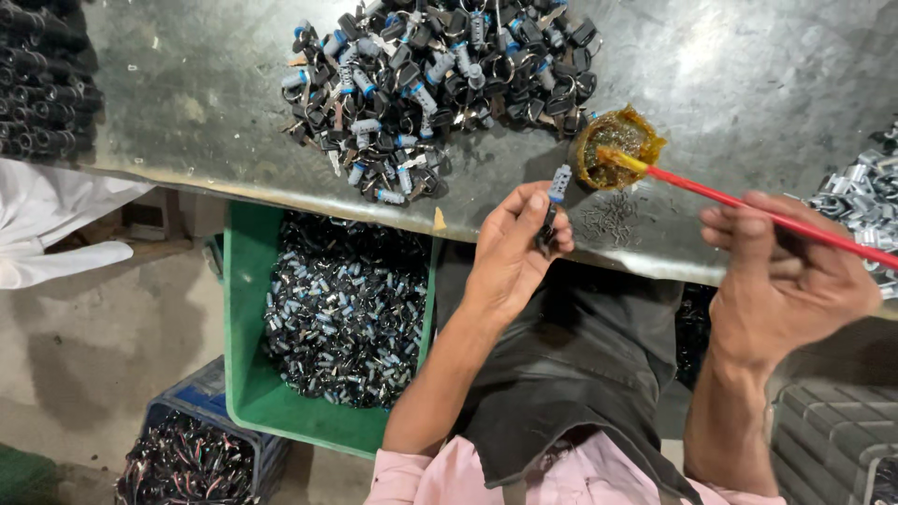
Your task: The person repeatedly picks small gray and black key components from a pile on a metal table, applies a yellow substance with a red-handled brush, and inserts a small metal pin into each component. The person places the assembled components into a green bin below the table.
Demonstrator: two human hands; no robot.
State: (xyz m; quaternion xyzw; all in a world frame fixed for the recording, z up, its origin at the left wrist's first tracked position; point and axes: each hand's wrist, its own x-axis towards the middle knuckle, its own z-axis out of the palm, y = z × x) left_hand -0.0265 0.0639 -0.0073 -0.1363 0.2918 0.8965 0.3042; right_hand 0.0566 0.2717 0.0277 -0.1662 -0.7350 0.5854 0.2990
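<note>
My left hand (513, 251) is closed on a small lock barrel (555, 198), pinched between thumb and fingertips so that its grey ribbed end with the blue band stands up above my fingers and the dark part sits down inside the grip. My right hand (784, 281) is clamped on a thin red stick (748, 203), which runs across my fingers and out past the hand to the right. The stick's far tip, coated in yellow, rests in a small round pot of amber grease (615, 150) that stands on the tabletop (748, 84) just beyond my left hand and up to the left of my right. The barrel's tip is close beside the pot but not touching it.

Farther out from my left hand, a big heap of the same black-and-grey lock parts (440, 84) is spread on the grey metal tabletop. Just past my right hand, at the tabletop's right edge, lies a pile of shiny silver metal pieces (856, 201). A few small dark bits lie scattered on the tabletop between my two hands.

Below the tabletop's edge, left of my left forearm, a green crate (245, 374) holds a mass of small lock parts. A blue crate (187, 397) with dark parts sits lower and farther left. A dark cloth (571, 365) covers my lap beneath both forearms.
</note>
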